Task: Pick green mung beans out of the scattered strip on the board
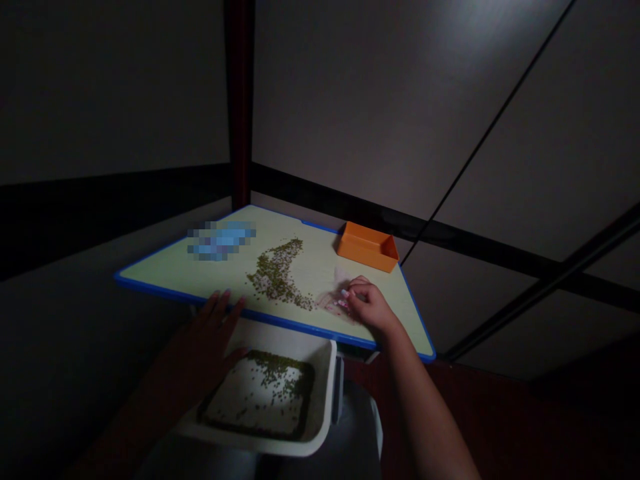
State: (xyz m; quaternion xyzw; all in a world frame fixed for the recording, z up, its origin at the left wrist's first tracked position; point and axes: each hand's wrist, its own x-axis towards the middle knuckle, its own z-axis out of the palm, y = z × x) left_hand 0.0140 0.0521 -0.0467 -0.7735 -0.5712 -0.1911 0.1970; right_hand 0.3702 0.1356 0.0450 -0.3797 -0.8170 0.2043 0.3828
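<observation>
Two hands apart: right hand [367,308] curled, pinch contents hidden, lower tip of mung bean strip [275,277] just leftward; left hand [210,330] open, on white tray [323,393] rim.

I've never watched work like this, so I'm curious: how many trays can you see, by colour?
Orange tray: 1
White tray: 1
Total: 2
</observation>
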